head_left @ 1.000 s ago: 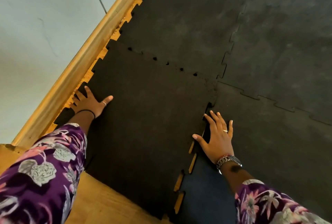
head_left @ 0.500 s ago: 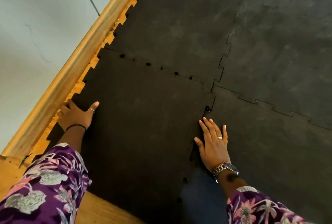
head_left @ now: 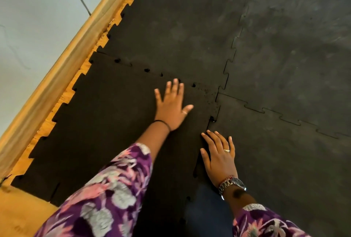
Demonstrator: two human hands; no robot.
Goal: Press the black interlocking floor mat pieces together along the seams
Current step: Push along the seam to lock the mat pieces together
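1. Two hands, both flat, fingers spread, holding nothing.
2. Right hand (head_left: 218, 158) lies on the seam (head_left: 208, 128) running away from the viewer, between two near mats.
3. Left hand (head_left: 171, 106) presses the near-left mat (head_left: 106, 122), fingertips at the cross seam.
4. Four mats (head_left: 284, 65) visible on the floor, meeting just beyond the hands.
5. Baseboard (head_left: 62, 65) borders them at left.

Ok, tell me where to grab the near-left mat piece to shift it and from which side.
Take the near-left mat piece by its toothed edge along the wooden skirting, coming from the left. Those tabs are free with floor showing between them; its other visible edges interlock with neighbouring mats.
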